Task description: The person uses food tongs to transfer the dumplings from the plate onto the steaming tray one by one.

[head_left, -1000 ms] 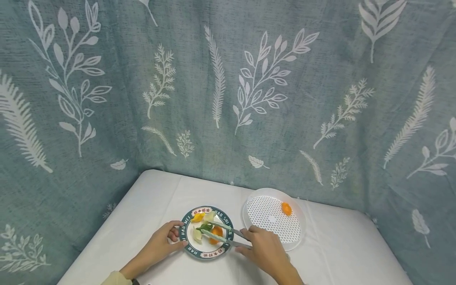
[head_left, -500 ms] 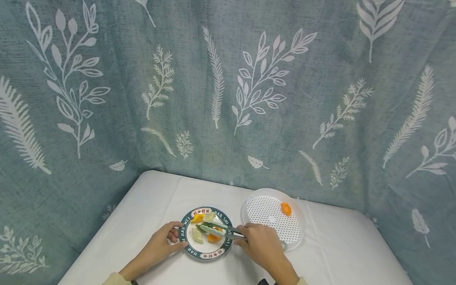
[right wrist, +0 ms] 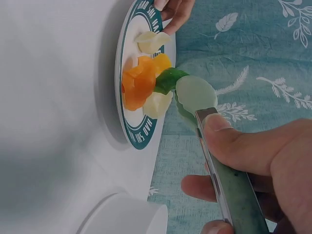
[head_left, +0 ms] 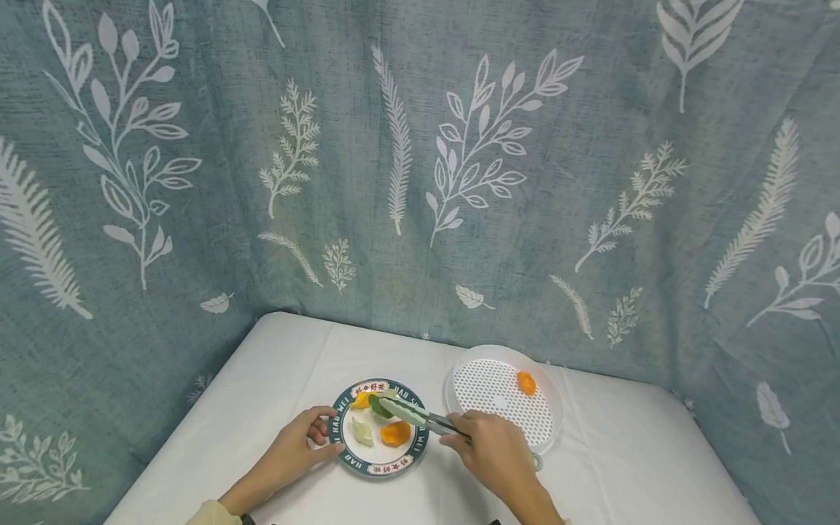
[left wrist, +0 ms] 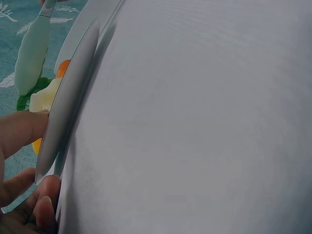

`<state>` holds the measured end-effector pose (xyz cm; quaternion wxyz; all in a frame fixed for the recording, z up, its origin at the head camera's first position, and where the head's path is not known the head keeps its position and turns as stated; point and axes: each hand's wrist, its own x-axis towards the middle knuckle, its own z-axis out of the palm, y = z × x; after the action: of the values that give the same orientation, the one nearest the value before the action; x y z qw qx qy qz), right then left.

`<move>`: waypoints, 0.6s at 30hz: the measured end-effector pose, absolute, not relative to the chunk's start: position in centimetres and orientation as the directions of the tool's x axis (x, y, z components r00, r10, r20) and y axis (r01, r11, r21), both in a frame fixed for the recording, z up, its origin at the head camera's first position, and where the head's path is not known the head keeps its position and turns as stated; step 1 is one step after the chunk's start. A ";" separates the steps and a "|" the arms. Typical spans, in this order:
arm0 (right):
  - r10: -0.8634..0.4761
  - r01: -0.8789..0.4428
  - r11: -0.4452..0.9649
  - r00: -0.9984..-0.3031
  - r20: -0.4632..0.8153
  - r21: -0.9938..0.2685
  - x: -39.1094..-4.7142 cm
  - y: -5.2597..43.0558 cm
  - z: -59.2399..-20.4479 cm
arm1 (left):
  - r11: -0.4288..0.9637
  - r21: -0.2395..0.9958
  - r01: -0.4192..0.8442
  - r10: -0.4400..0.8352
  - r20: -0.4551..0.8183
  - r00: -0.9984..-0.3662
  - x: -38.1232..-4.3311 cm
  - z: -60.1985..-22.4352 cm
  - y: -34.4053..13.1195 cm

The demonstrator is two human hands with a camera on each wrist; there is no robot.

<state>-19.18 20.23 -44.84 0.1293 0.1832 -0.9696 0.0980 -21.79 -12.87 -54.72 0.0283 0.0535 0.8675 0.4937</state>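
Note:
My left hand (head_left: 295,445) holds the left rim of a plate (head_left: 354,462) with a dark green lettered border. In the left wrist view the thumb (left wrist: 24,131) lies on the plate's upper side, other fingers at its edge. My right hand (head_left: 492,452) grips metal tongs (head_left: 438,423) with pale green tips, reaching over the plate. A dark green dumpling (right wrist: 169,80) is at the tong tips, pinched between them. On the plate lie an orange dumpling (head_left: 395,434), a cream one (head_left: 362,432), a yellow one (head_left: 362,399) and a second cream one (right wrist: 157,104), partly hidden by the tongs in the head view.
A round white tray with a perforated base (head_left: 488,386) stands right of the plate, behind my right hand. One orange dumpling (head_left: 526,383) lies in it. A white cloth covers the table (head_left: 289,350); a leaf-patterned teal curtain (head_left: 367,182) hangs behind.
The tongs have closed on the green dumpling and shifted toward the back of the plate, uncovering the orange dumpling. My left hand has stayed at the plate's rim.

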 end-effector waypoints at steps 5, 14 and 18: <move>-0.291 -0.347 0.923 -0.912 0.289 -0.165 -18.9 20.9 -44.6 | 0.504 0.861 0.063 0.119 0.003 -0.993 -21.8 -54.7 -12.8; -0.212 -0.305 0.933 -0.895 0.393 -0.191 -18.4 23.1 -43.6 | 0.508 0.860 0.054 0.107 -0.001 -0.994 -21.8 -54.7 -12.8; -0.170 -0.275 0.934 -0.903 0.395 -0.226 -18.2 24.6 -43.3 | 0.510 0.859 0.050 0.102 -0.003 -0.995 -21.8 -54.8 -12.7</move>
<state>-18.22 24.58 -43.32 0.1877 0.1151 -0.9654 0.1397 -21.77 -12.73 -54.76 0.0266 0.0437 0.8684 0.4932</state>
